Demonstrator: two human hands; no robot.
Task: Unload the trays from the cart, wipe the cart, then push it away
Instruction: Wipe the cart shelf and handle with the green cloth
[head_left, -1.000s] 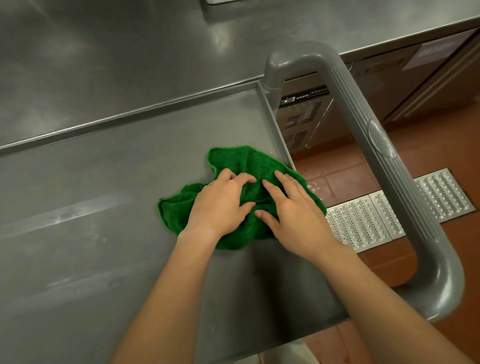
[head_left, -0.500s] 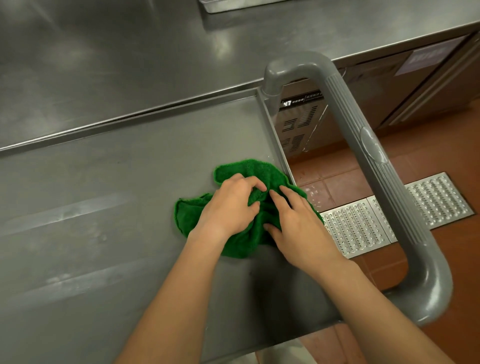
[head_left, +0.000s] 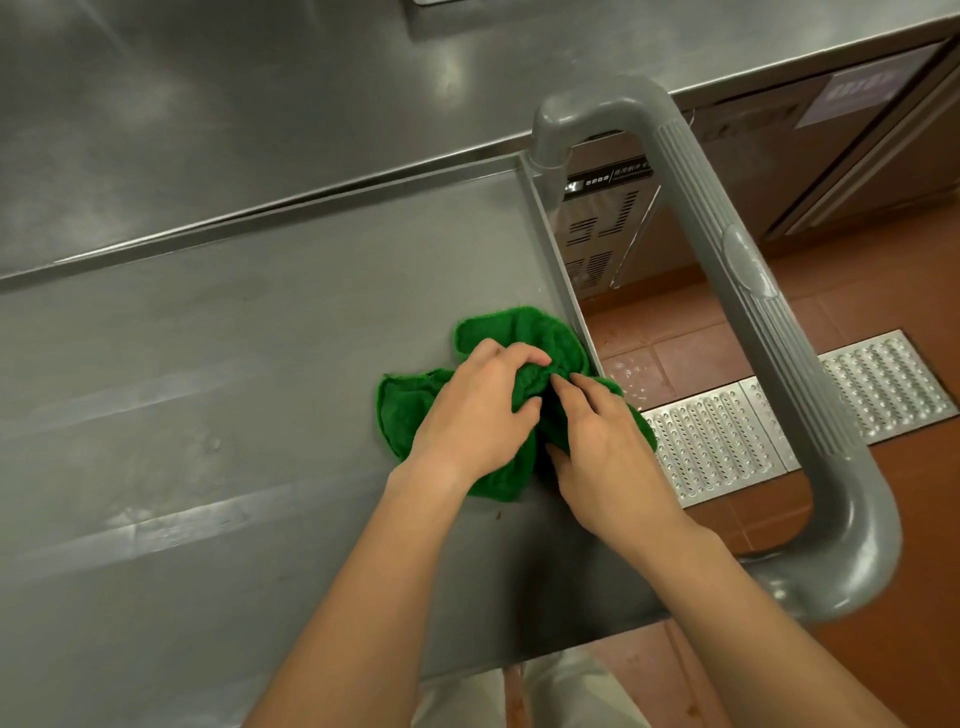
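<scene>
Cart top (head_left: 208, 415): bare stainless shelf with a low raised lip, filling the left and centre of the view. Faint streaks run across it on the left side. No trays on the visible surface.

Green cloth (head_left: 524, 338): crumpled, lying on the shelf at its right edge, touching the lip there. One lobe spreads to the left, another to the far side, and a corner hangs past the lip on the right.

Left hand (head_left: 472, 415): palm down on the cloth, fingers curled, pinching a raised fold of it at the middle.

Right hand (head_left: 597, 441): just beside the left, also on the cloth, fingertips dug into the same bunched fold. Both hands are clenched on fabric, fingertips nearly meeting.

Cart handle (head_left: 753, 291): thick grey plastic loop with ribbed grip sections, standing off the right end of the shelf, apart from both hands.

Steel counter (head_left: 260, 104): runs along the far side, close against the cart's far lip.

Floor: red-brown tiles at right, with a perforated metal drain grate (head_left: 727, 436) seen through the handle loop.
</scene>
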